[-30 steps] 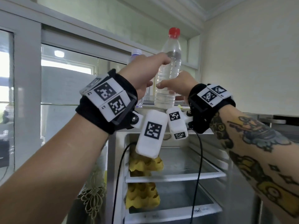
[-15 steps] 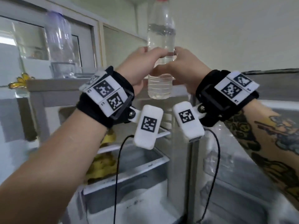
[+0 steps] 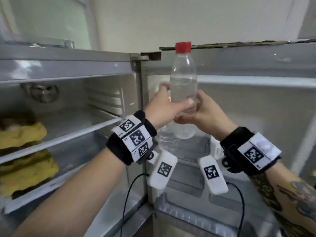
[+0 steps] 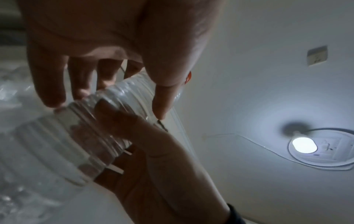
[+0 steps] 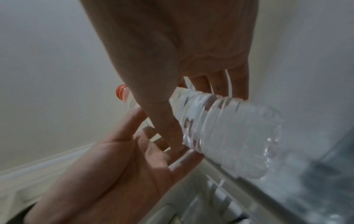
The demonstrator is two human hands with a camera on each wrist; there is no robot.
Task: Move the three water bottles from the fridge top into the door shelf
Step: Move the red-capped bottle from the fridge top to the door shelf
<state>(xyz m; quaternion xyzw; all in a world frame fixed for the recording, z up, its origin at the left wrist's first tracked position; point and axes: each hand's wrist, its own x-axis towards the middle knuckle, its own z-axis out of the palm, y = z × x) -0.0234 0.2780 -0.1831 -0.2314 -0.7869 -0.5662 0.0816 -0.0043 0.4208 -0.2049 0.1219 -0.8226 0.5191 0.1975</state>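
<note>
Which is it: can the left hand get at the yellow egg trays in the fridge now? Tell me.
Probably not yet. The left hand grips the water bottle along with the right hand. The way to the yellow egg trays looks open, so it could once it lets go.

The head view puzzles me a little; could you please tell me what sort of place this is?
Probably a home kitchen, seen at an open fridge: glass shelves, an open door with a shelf, plain walls.
</note>
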